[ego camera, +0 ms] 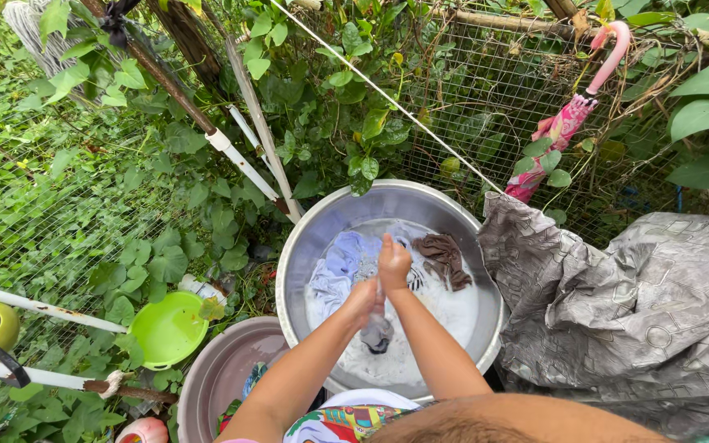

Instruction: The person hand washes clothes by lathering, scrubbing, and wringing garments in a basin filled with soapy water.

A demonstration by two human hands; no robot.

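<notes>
A large metal basin [313,238] holds soapy water, a pale blue cloth [342,261] and a brown cloth [445,258]. Both my hands are over the middle of the basin. My right hand [393,261] is closed around the upper end of a wet grey-blue garment [377,331]. Just below it, my left hand [363,300] grips the same garment, whose twisted lower end hangs down into the suds.
A smaller grey basin [215,373] sits at the lower left, with a bright green plastic bowl [170,328] beside it. A grey patterned sheet [625,303] drapes at the right. Wire mesh fence [486,98], leafy vines, a pink folded umbrella [572,119] and mop poles [244,164] stand behind.
</notes>
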